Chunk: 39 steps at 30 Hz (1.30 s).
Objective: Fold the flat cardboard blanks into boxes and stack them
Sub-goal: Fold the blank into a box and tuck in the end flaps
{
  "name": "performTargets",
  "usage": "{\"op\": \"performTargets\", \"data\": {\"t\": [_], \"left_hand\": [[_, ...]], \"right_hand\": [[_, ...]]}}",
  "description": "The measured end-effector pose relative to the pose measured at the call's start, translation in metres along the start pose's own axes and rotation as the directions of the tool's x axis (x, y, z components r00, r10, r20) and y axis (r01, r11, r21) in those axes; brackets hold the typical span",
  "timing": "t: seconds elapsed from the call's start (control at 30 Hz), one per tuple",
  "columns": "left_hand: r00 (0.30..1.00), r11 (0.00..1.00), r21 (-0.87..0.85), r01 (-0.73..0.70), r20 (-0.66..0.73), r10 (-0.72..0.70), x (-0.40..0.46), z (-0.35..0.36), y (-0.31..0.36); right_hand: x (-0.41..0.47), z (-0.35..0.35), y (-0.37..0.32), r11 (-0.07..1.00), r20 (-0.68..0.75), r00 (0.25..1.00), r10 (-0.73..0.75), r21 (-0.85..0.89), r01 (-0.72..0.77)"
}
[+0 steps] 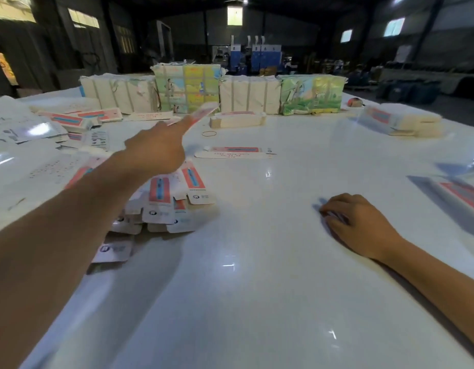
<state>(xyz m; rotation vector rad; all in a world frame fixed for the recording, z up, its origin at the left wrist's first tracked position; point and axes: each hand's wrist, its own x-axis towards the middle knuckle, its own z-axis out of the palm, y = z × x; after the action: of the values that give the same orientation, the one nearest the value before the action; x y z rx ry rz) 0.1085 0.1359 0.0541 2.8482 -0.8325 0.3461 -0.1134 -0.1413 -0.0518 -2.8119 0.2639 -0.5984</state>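
In the head view, above the white table (243, 288), a blurred carton (201, 113) is pinched at its near end by the left hand (161, 147), held out over the heap of flat blanks (174, 203); the right hand (355, 222) is rested on the table, fingers loosely curled, nothing held; the card is judged light, thin and easily creased, so edges and fold lines are best gripped.
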Motion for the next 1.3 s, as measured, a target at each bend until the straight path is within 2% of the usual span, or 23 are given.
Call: {"op": "performTargets", "data": {"t": [0.07,0.1,0.2,0.27,0.4,0.6,0.67,0.73,0.8,0.83,0.9,0.97,1.03,1.1,1.2,1.3], "left_hand": [[0.973,0.971,-0.064,-0.230,-0.044,0.227,-0.027,0.010,0.051],[0.954,0.950,-0.081,-0.300,-0.042,0.297,-0.041,0.022,0.074],[0.871,0.871,-0.003,-0.490,-0.036,0.490,-0.080,0.070,0.130],[0.839,0.840,0.033,-0.542,-0.041,0.542,-0.091,0.093,0.145],[0.816,0.826,0.021,-0.563,-0.141,0.560,-0.093,0.100,0.141],[0.839,0.840,-0.058,-0.540,-0.120,0.531,-0.089,0.095,0.140],[0.843,0.845,-0.067,-0.531,-0.140,0.519,-0.083,0.094,0.136],[0.850,0.847,-0.116,-0.518,-0.177,0.496,-0.078,0.092,0.131],[0.876,0.847,-0.234,-0.477,-0.202,0.438,-0.072,0.086,0.125],[0.892,0.845,-0.291,-0.448,-0.201,0.404,-0.070,0.085,0.122],[0.909,0.854,-0.318,-0.412,-0.197,0.366,-0.068,0.083,0.121],[0.902,0.865,-0.269,-0.424,-0.208,0.378,-0.070,0.084,0.123],[0.886,0.862,-0.226,-0.454,-0.222,0.408,-0.072,0.085,0.126],[0.884,0.861,-0.220,-0.458,-0.220,0.413,-0.074,0.086,0.128],[0.881,0.870,-0.183,-0.457,-0.224,0.416,-0.076,0.085,0.129],[0.853,0.865,-0.093,-0.493,-0.248,0.460,-0.080,0.086,0.131]], "right_hand": [[0.000,-0.002,0.001,1.000,0.021,1.000,0.017,-0.007,-0.017],[0.000,-0.003,0.001,1.000,0.030,0.999,0.027,-0.017,-0.026],[-0.003,-0.010,-0.001,1.000,0.000,1.000,0.021,0.020,-0.021],[-0.005,-0.012,-0.001,0.998,-0.023,1.000,0.019,0.061,-0.018],[-0.004,-0.011,0.004,0.999,0.014,0.999,0.033,0.041,-0.034],[-0.002,-0.008,0.011,0.998,0.001,0.999,0.045,0.049,-0.045],[0.000,-0.007,0.013,0.995,-0.010,0.996,0.089,0.048,-0.089],[0.002,-0.008,0.015,0.982,-0.135,0.977,0.168,0.113,-0.153],[0.000,-0.013,0.014,0.942,-0.326,0.902,0.284,0.268,-0.199],[-0.002,-0.016,0.011,0.922,-0.396,0.863,0.313,0.346,-0.175],[-0.005,-0.019,0.003,0.922,-0.445,0.864,0.234,0.383,-0.053],[-0.008,-0.017,-0.005,0.936,-0.414,0.907,0.083,0.344,0.071],[-0.008,-0.014,-0.010,0.928,-0.361,0.932,0.028,0.356,0.110],[-0.008,-0.013,-0.011,0.887,-0.343,0.935,0.092,0.454,0.079],[-0.008,-0.011,-0.010,0.747,-0.248,0.944,0.219,0.664,0.001],[-0.005,-0.008,-0.007,0.693,-0.142,0.949,0.281,0.714,-0.099]]}}
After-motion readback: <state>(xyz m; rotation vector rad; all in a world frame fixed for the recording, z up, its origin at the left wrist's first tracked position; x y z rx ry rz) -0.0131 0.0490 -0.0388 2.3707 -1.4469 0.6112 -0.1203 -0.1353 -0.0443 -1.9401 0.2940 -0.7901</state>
